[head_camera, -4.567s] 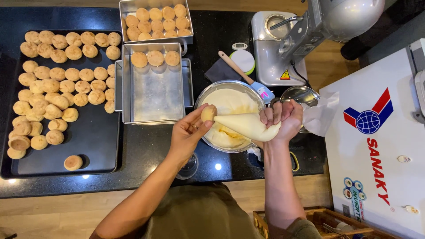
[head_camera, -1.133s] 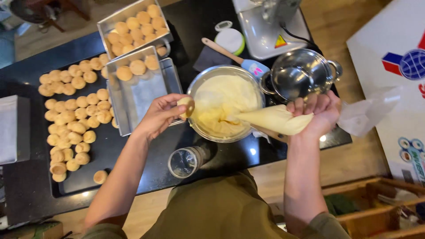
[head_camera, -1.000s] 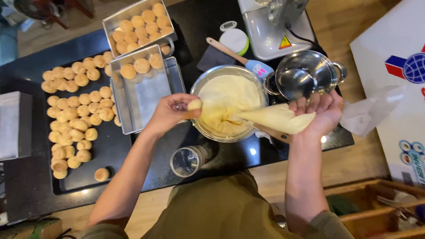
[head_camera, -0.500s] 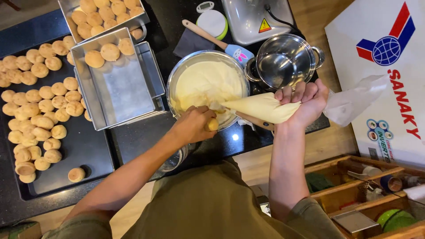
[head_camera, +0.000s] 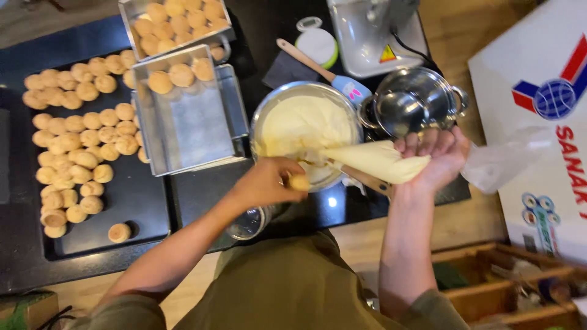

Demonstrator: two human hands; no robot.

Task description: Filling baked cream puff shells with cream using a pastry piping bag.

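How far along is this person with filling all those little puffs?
Early on, it seems. Done: three puffs sit in the near steel pan, and another pan behind is full. In hand: the left hand holds one puff at the piping bag squeezed by the right hand. Left: dozens of puffs on the black tray.

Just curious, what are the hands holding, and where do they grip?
Right hand grips the cream-filled piping bag at its wide back end; left hand pinches a small puff in its fingertips.
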